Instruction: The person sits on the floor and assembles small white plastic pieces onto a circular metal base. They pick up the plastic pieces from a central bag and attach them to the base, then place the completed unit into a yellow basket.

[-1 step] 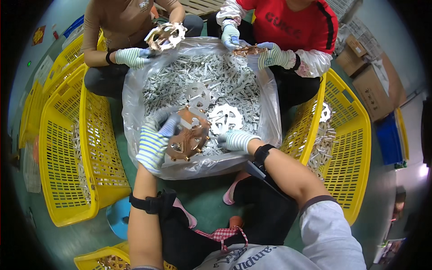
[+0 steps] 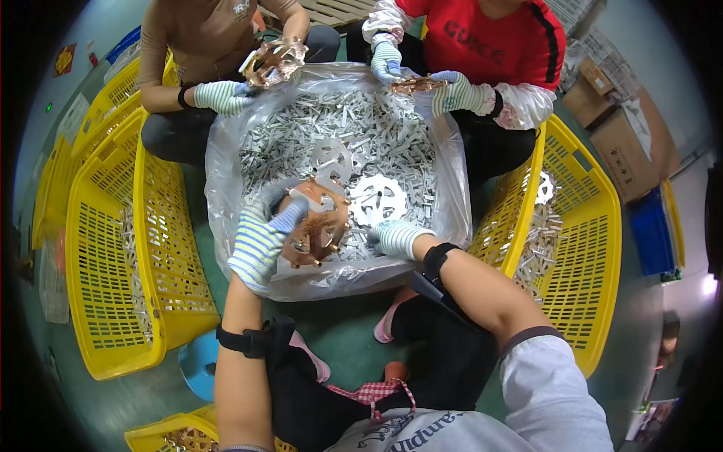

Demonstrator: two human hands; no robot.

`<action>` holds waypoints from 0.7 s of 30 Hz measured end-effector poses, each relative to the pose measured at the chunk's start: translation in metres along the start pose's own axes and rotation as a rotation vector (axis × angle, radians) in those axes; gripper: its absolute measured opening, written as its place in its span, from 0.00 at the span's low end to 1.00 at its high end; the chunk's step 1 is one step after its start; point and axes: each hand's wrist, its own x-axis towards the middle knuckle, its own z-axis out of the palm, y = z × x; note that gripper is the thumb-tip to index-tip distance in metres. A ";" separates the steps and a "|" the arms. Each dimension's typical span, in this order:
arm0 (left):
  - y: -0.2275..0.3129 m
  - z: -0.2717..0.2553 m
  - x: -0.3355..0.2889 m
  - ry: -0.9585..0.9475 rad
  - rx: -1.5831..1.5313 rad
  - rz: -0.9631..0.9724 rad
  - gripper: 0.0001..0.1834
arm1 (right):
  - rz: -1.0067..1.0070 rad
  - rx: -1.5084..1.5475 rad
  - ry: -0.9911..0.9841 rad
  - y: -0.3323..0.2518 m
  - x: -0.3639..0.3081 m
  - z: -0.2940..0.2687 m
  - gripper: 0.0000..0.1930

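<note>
My left hand (image 2: 260, 237), in a striped glove, grips a copper-coloured round metal plate (image 2: 331, 226) with cut-out openings and small pegs round its rim. The thumb lies over its left side, and the plate is held tilted above the near part of a lined bin (image 2: 331, 285). To its right my right hand (image 2: 403, 237), gloved alike, has its fingers curled together; whatever they pinch is hidden. Just beyond that hand a silver toothed disc (image 2: 392, 197) rests on many small silver metal strips (image 2: 301, 128). A paler disc (image 2: 331, 157) with openings lies farther back.
Across the bin, one person's gloved hand (image 2: 222, 98) is by a copper-coloured ring (image 2: 275, 64); another person's gloved hands (image 2: 459, 94) hold a similar piece (image 2: 418, 84). Yellow baskets (image 2: 177, 248) (image 2: 580, 264) with metal parts flank the bin. A blue round object (image 2: 197, 365) sits lower left.
The copper-coloured plate has turned to a steeper tilt in my left hand. My right hand has shifted slightly to the right. The ring across the bin has turned a little.
</note>
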 end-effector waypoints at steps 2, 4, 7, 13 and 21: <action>-0.003 -0.002 -0.001 -0.061 -0.052 0.030 0.24 | 0.001 -0.040 0.032 -0.002 0.001 0.006 0.15; -0.008 -0.003 -0.003 -0.081 -0.084 0.029 0.24 | -0.023 -0.096 0.016 -0.007 0.000 0.006 0.16; -0.017 -0.006 -0.001 -0.011 -0.031 0.011 0.23 | 0.068 -0.112 -0.040 -0.012 -0.001 -0.001 0.16; -0.031 -0.008 0.002 -0.006 0.156 0.007 0.21 | -0.056 0.105 0.318 -0.005 -0.012 -0.049 0.15; -0.010 0.009 -0.006 -0.093 -0.084 -0.009 0.22 | -0.451 0.750 0.717 -0.047 -0.077 -0.110 0.12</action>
